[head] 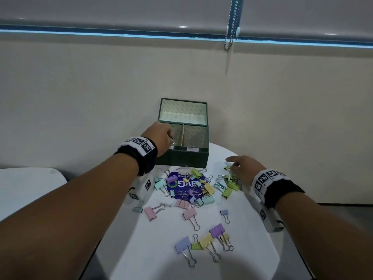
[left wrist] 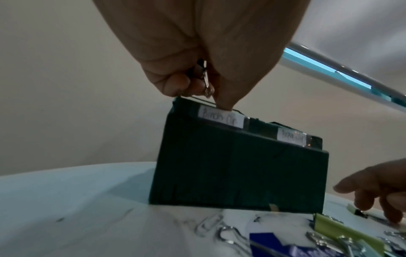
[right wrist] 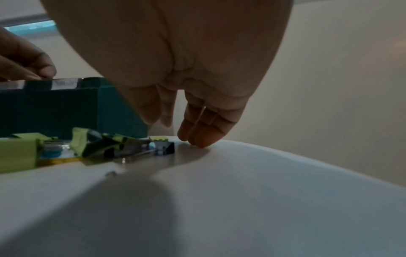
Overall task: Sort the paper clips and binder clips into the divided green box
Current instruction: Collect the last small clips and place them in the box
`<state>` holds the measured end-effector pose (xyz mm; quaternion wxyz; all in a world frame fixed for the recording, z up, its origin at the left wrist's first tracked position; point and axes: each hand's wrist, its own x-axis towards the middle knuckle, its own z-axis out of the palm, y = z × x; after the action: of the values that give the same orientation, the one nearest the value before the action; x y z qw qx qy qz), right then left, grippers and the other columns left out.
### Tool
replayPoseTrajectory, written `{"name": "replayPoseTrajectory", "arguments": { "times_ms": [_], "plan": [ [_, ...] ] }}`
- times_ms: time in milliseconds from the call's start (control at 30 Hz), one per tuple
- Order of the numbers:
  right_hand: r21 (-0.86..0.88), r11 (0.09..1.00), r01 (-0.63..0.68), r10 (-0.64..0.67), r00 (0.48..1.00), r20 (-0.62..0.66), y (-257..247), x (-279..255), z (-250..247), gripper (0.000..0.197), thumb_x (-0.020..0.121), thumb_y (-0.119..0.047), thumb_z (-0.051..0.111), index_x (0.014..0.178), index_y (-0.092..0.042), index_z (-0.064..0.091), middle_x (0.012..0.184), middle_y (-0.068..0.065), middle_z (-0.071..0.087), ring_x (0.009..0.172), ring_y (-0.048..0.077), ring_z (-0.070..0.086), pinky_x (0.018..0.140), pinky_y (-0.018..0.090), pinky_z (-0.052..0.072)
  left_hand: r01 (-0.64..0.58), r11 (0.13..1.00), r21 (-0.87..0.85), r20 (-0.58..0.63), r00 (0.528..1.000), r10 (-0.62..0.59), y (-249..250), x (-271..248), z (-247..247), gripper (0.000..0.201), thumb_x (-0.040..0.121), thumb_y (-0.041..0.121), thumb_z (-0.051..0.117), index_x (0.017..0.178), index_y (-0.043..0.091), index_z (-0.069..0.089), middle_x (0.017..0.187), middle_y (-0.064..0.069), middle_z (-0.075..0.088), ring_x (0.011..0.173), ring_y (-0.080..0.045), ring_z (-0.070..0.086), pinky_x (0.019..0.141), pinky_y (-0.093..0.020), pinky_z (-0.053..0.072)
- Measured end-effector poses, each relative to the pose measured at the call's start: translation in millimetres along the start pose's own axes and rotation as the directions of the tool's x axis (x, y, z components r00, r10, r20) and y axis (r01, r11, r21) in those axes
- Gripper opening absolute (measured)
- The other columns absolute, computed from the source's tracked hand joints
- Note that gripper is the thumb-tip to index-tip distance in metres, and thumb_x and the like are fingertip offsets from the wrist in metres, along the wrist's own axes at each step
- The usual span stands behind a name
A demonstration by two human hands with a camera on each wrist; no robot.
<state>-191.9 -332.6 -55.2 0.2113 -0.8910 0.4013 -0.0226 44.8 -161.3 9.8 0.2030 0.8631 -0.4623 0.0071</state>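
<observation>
While the left hand (head: 159, 138) hangs over the left compartment of the open dark green cardboard box (head: 187, 156), its thumb and fingers pinch the silver wire handle of a binder clip (left wrist: 205, 80), and the clip's long axis points straight down at the box rim; the clip's body is hidden inside the hand. In the left wrist view one fingertip (left wrist: 224, 104) touches the white handwritten label (left wrist: 220, 118) on the box's front edge; a second white label (left wrist: 291, 138) sits further right on the same edge. The right hand (head: 243, 168) is spread with loosely straight fingers and holds nothing; its fingertips (right wrist: 198, 137) press on the round white worktop (head: 161, 259) just right of a small heap of lime green binder clips (head: 230, 185) and blue paper clips (head: 219, 184). The box stands at the far edge of the worktop against the wall, lid upright, a cardboard divider (head: 182, 136) running front to back. Near it, pastel binder clips lie scattered over a blue printed card (head: 181, 185); a pink one (head: 190, 215) and a lilac one (head: 182, 245) lie with their wire handles pointing toward the person
</observation>
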Motion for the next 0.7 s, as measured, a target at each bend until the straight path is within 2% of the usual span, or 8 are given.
{"name": "replayPoseTrajectory", "arguments": {
  "times_ms": [100, 167, 267, 367, 433, 500, 567, 700],
  "plan": [
    [-0.040, 0.999, 0.021, -0.020, 1.000, 0.015, -2, 3, 0, 0.037, 0.099, -0.021, 0.051, 0.134, -0.029, 0.062, 0.128, 0.003, 0.067, 0.101, 0.020, 0.066, 0.086, 0.025, 0.049, -0.016, 0.999, 0.046, 0.034, 0.999, 0.014, 0, 4, 1, 0.014, 0.094, 0.018, 0.063, 0.108, 0.018, 0.067, 0.115, -0.006, 0.060, 0.095, -0.022, 0.060, 0.085, -0.031, 0.049],
    [-0.078, 0.996, 0.037, -0.036, 0.999, 0.016, -5, 2, 1, 0.032, 0.099, -0.022, 0.052, 0.127, -0.028, 0.067, 0.123, 0.003, 0.068, 0.097, 0.019, 0.065, 0.081, 0.024, 0.046, -0.023, 0.998, 0.055, 0.094, 0.995, 0.018, -3, 5, -1, 0.031, 0.097, 0.022, 0.059, 0.127, 0.020, 0.061, 0.124, -0.004, 0.062, 0.106, -0.022, 0.060, 0.091, -0.031, 0.046],
    [-0.128, 0.990, 0.063, -0.062, 0.998, 0.016, -4, 2, 2, 0.021, 0.095, -0.022, 0.058, 0.111, -0.028, 0.070, 0.113, -0.001, 0.067, 0.091, 0.016, 0.060, 0.078, 0.024, 0.043, -0.043, 0.999, 0.006, 0.105, 0.994, 0.042, -9, -1, -10, 0.041, 0.098, 0.021, 0.058, 0.138, 0.024, 0.054, 0.134, 0.001, 0.060, 0.115, -0.018, 0.059, 0.098, -0.030, 0.044],
    [-0.111, 0.991, 0.068, -0.068, 0.998, 0.010, -5, -1, 2, 0.015, 0.090, -0.015, 0.063, 0.090, -0.030, 0.064, 0.097, -0.008, 0.062, 0.090, 0.014, 0.058, 0.075, 0.023, 0.043, -0.102, 0.994, -0.031, -0.027, 0.994, 0.102, -11, -22, -21, 0.029, 0.096, 0.019, 0.060, 0.125, 0.024, 0.062, 0.119, 0.004, 0.063, 0.101, -0.013, 0.060, 0.093, -0.027, 0.046],
    [-0.091, 0.994, 0.058, -0.059, 0.998, -0.014, -7, 0, 2, 0.019, 0.088, -0.013, 0.061, 0.086, -0.032, 0.060, 0.092, -0.010, 0.061, 0.087, 0.014, 0.059, 0.074, 0.024, 0.045, -0.155, 0.987, -0.038, -0.039, 0.987, 0.153, -11, -41, -23, 0.016, 0.096, 0.019, 0.060, 0.109, 0.026, 0.066, 0.104, 0.008, 0.064, 0.090, -0.008, 0.058, 0.087, -0.026, 0.049],
    [-0.032, 0.999, 0.037, -0.039, 0.997, -0.060, -8, 0, 0, 0.021, 0.089, -0.011, 0.055, 0.092, -0.031, 0.062, 0.092, -0.008, 0.062, 0.083, 0.014, 0.060, 0.074, 0.025, 0.049, -0.189, 0.982, 0.010, 0.118, 0.975, 0.186, -13, -58, -19, 0.016, 0.097, 0.022, 0.058, 0.108, 0.030, 0.068, 0.105, 0.011, 0.065, 0.092, -0.006, 0.059, 0.087, -0.025, 0.048],
    [0.015, 0.999, 0.038, -0.037, 0.995, -0.096, -10, -2, -3, 0.023, 0.089, -0.009, 0.053, 0.089, -0.028, 0.066, 0.086, -0.009, 0.062, 0.076, 0.012, 0.058, 0.070, 0.024, 0.047, -0.234, 0.963, 0.132, 0.317, 0.931, 0.183, -17, -64, -7, 0.027, 0.101, 0.022, 0.051, 0.120, 0.033, 0.067, 0.116, 0.011, 0.063, 0.102, -0.010, 0.060, 0.091, -0.025, 0.045],
    [0.056, 0.996, 0.071, -0.060, 0.981, -0.185, -12, -9, -6, 0.017, 0.087, -0.011, 0.056, 0.079, -0.021, 0.067, 0.081, -0.004, 0.064, 0.071, 0.016, 0.060, 0.062, 0.024, 0.042, -0.268, 0.929, 0.255, 0.413, 0.899, 0.146, -26, -64, 9, 0.045, 0.101, 0.015, 0.046, 0.134, 0.043, 0.056, 0.121, 0.005, 0.054, 0.104, -0.015, 0.057, 0.092, -0.028, 0.048]
  ]
}}
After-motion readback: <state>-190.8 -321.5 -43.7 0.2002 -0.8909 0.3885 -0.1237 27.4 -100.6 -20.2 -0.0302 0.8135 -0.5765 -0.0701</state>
